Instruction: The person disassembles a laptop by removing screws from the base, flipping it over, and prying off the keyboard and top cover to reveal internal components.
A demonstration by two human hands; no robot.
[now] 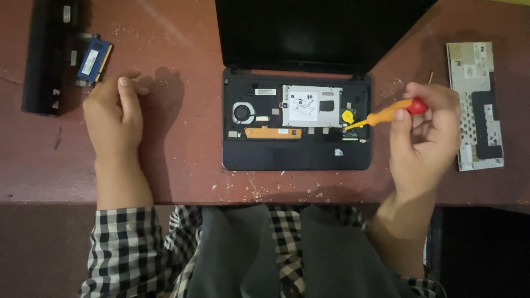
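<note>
A small black laptop (296, 157) lies open on the reddish table with its keyboard removed, showing a fan (243, 112), a silver drive bay (312, 106), an orange strip (273, 132) and a round yellow cell (347, 116). My right hand (424, 138) grips a screwdriver (386, 115) with an orange and red handle; its tip touches the laptop's right side below the yellow cell. My left hand (113, 118) rests curled on the table left of the laptop, holding nothing visible.
The detached keyboard (475, 105) lies face down at the right. A long black battery (49, 55) and a blue memory card (94, 59) sit at the far left. Crumbs and debris dot the table (182, 165). The table's near edge runs just above my lap.
</note>
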